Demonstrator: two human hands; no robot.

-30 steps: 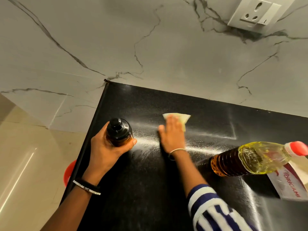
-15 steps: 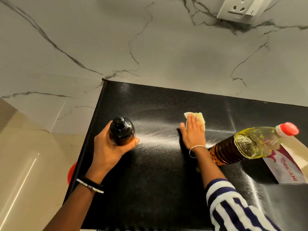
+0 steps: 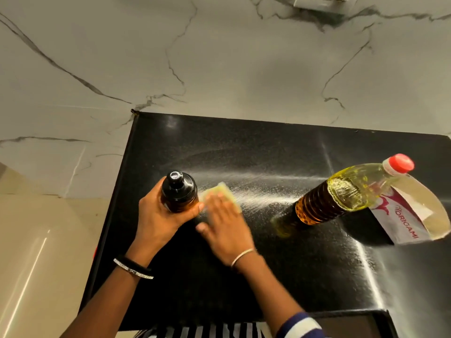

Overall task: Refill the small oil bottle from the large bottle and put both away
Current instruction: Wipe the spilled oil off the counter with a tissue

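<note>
Wiping counter (image 3: 268, 147), centre frame: right grip (image 3: 224, 225) flat on cloth (image 3: 227, 190); left grip (image 3: 158, 217) clamped round small bottle (image 3: 179, 193). Large bottle (image 3: 341, 198) capped, right. Refill seemingly done; stowing both remains.

Blurred right hand (image 3: 224, 225), half-hidden cloth (image 3: 223, 190)

The small bottle (image 3: 179, 195) is dark, black-capped, upright at left; the large bottle (image 3: 346, 193), red-capped, stands half full at right.
</note>
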